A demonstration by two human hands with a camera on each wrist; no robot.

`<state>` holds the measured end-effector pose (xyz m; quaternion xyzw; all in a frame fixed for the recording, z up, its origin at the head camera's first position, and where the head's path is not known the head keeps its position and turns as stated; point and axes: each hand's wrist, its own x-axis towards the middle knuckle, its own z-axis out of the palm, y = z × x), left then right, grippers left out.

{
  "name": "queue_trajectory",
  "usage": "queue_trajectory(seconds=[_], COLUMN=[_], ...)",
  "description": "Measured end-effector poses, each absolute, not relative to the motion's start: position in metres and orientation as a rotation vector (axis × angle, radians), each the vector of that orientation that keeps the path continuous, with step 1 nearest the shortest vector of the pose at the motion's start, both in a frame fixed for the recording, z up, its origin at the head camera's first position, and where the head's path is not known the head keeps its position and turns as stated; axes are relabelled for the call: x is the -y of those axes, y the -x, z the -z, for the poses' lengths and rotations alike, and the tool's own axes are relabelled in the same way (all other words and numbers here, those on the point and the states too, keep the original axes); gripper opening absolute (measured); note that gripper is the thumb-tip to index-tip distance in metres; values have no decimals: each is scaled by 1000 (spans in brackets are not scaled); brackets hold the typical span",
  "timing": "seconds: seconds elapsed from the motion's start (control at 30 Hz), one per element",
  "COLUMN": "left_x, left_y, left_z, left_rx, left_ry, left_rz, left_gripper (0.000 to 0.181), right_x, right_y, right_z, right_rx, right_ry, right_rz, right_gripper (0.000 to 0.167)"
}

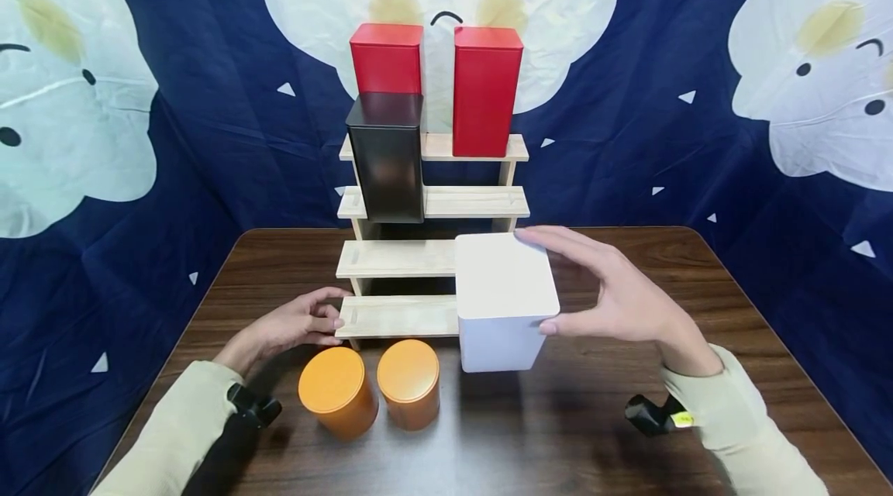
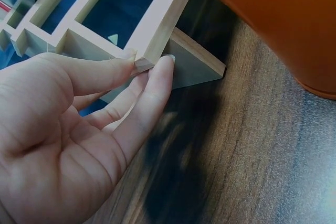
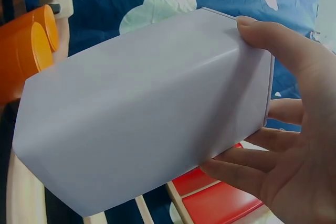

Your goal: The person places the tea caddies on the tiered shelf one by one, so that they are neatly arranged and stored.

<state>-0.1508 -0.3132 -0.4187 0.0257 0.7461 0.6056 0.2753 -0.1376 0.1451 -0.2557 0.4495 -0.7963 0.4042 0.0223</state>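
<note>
My right hand grips a tall white square box by its upper end, thumb on the near side and fingers round the back. In the head view the box covers the right part of the two lower steps of a stepped wooden rack. Whether it touches the rack cannot be told. The right wrist view shows the box's long side close up. At the rack's left, my left hand pinches the end of the lowest step between thumb and fingers.
Two orange round tins stand in front of the rack on the dark wooden table. A black box is on the second step from the top. Two red boxes stand at the back, against a blue cloth.
</note>
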Motion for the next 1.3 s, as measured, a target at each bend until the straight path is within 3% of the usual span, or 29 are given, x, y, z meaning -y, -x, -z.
queue_trajectory(seconds=[0.77,1.3], left_x=[313,314], left_y=[150,149], left_z=[420,418], left_rx=[-1994,-1979], left_ry=[-69,-56], left_rz=[-1654,-1647], left_gripper=[63,63], right_x=[-130,-111], right_y=[204,245], right_z=[219,229], right_rx=[2297,2352], right_ry=[-1278,-1114], right_rz=[-1472,-1556], right_gripper=[84,73])
